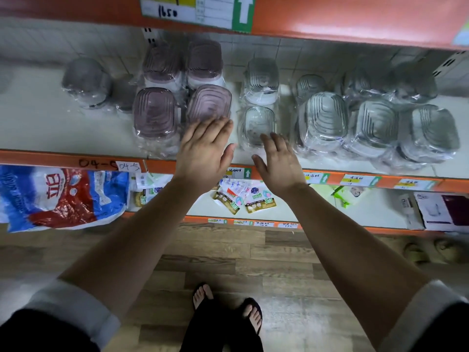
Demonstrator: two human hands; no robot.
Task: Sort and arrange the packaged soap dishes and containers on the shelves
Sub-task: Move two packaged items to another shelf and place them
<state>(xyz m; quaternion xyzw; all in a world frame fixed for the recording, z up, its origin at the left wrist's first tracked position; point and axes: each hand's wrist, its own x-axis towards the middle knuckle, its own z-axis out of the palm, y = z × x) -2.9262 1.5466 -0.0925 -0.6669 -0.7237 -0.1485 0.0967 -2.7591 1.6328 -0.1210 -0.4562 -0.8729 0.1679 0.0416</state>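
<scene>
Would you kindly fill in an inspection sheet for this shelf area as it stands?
Surface: pale shelf, orange front edge.
Job's things: wrapped pink containers in a block of four; clear containers centre; grey-ribbed containers right.
Clutter: loose sachets on the lower shelf.
Grippers: left hand open, fingertips at a pink container; right hand open, before a clear container.
Cables: nothing seen.
Surroundings: detergent bag lower left; wooden floor.

Soap dishes [155, 112] — glossy plastic wrap
</scene>
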